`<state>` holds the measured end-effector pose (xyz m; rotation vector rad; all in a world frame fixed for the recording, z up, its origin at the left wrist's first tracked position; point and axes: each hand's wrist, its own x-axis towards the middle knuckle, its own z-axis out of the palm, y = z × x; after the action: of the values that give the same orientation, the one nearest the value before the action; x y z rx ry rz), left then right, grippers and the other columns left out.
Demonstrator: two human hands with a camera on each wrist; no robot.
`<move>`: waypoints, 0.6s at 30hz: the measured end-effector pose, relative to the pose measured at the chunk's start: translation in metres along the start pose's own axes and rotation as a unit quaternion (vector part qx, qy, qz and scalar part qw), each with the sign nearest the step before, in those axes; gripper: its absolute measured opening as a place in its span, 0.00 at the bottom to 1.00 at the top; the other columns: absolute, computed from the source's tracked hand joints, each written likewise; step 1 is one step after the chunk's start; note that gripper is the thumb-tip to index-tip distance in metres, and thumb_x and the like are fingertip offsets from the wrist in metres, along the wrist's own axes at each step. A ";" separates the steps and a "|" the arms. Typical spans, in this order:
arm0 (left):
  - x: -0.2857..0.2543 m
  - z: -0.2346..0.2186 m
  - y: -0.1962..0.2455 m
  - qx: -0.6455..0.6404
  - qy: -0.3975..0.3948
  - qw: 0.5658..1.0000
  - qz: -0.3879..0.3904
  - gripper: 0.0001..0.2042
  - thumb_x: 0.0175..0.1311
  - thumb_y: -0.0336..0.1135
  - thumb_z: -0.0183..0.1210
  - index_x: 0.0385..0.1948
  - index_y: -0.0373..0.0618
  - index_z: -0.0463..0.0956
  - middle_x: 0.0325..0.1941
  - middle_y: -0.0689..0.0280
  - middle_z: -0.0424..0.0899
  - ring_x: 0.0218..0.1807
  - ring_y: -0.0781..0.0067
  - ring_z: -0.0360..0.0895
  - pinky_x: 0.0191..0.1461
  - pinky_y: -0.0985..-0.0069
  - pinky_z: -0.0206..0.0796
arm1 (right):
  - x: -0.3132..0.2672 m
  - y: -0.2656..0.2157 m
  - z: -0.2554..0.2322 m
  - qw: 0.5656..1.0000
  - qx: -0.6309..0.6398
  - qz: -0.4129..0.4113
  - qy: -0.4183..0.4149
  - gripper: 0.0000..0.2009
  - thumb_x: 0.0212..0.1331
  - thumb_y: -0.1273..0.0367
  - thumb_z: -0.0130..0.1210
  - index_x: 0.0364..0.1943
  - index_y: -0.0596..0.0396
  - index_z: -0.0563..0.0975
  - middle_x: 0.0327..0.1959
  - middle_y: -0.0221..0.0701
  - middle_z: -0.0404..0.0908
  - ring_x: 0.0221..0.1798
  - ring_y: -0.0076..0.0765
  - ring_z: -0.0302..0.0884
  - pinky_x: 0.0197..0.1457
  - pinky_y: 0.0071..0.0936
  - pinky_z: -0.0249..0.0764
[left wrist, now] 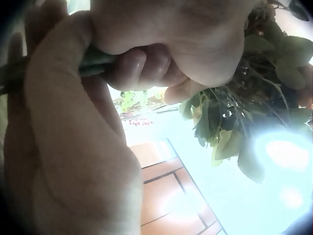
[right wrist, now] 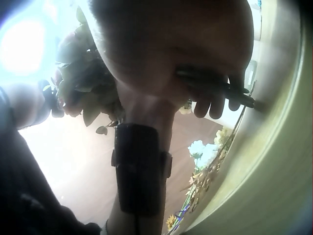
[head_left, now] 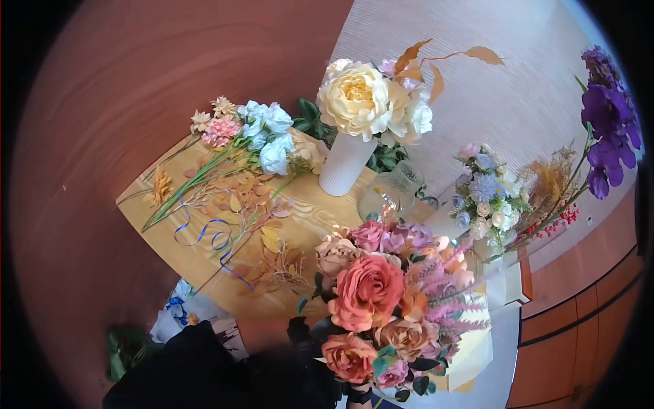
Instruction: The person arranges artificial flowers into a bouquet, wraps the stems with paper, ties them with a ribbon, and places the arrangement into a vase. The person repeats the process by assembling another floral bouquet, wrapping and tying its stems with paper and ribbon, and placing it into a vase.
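Note:
A large bouquet (head_left: 371,290) of coral, brown, pink and mauve flowers fills the lower middle of the head view and hides most of both hands. Below its blooms, a bundle of green stems (left wrist: 95,63) runs between the hands. My left hand (left wrist: 171,29) has its fingers curled round these stems at the top of the left wrist view, close under the bouquet's leaves (left wrist: 227,110). In the right wrist view my right hand (right wrist: 181,44) also grips the stems (right wrist: 210,81), fingers bent over them and the stem ends poking out past the fingertips.
On the wooden table (head_left: 306,215) stand a white ribbed vase (head_left: 344,167) with cream flowers and a glass jar (head_left: 388,194). Loose pale blue flowers (head_left: 272,126), dry leaves (head_left: 228,194) and blue ribbon (head_left: 221,238) lie left. Purple flowers (head_left: 603,129) rise at right beside a pastel arrangement (head_left: 487,191).

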<state>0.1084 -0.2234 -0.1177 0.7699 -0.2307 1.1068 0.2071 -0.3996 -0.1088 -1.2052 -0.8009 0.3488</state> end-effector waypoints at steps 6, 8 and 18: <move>0.004 0.005 -0.005 -0.024 -0.004 1.000 -0.014 0.14 0.53 0.42 0.57 0.38 0.50 0.66 0.33 0.69 0.68 0.26 0.74 0.68 0.31 0.77 0.62 | -0.006 0.003 0.000 0.999 0.029 -0.004 0.046 0.19 0.50 0.76 0.53 0.48 0.57 0.66 0.45 0.33 0.73 0.48 0.35 0.71 0.52 0.30 0.66; 0.006 0.005 -0.005 -0.027 0.000 1.000 -0.012 0.15 0.53 0.42 0.57 0.38 0.49 0.66 0.33 0.69 0.68 0.27 0.74 0.68 0.31 0.76 0.62 | -0.005 0.005 0.001 0.998 0.043 -0.004 0.051 0.19 0.50 0.76 0.53 0.48 0.57 0.66 0.45 0.33 0.73 0.48 0.34 0.71 0.52 0.30 0.66; -0.019 -0.023 0.035 0.026 0.078 0.997 0.004 0.16 0.52 0.43 0.58 0.39 0.49 0.66 0.35 0.69 0.69 0.28 0.74 0.69 0.33 0.76 0.63 | -0.023 0.042 0.045 0.985 0.151 0.075 0.045 0.19 0.50 0.77 0.52 0.49 0.57 0.65 0.44 0.33 0.73 0.47 0.34 0.71 0.52 0.29 0.66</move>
<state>0.0650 -0.2137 -0.1287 0.7240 -0.0734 1.1793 0.1663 -0.3683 -0.1501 -0.9895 -0.5571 0.5159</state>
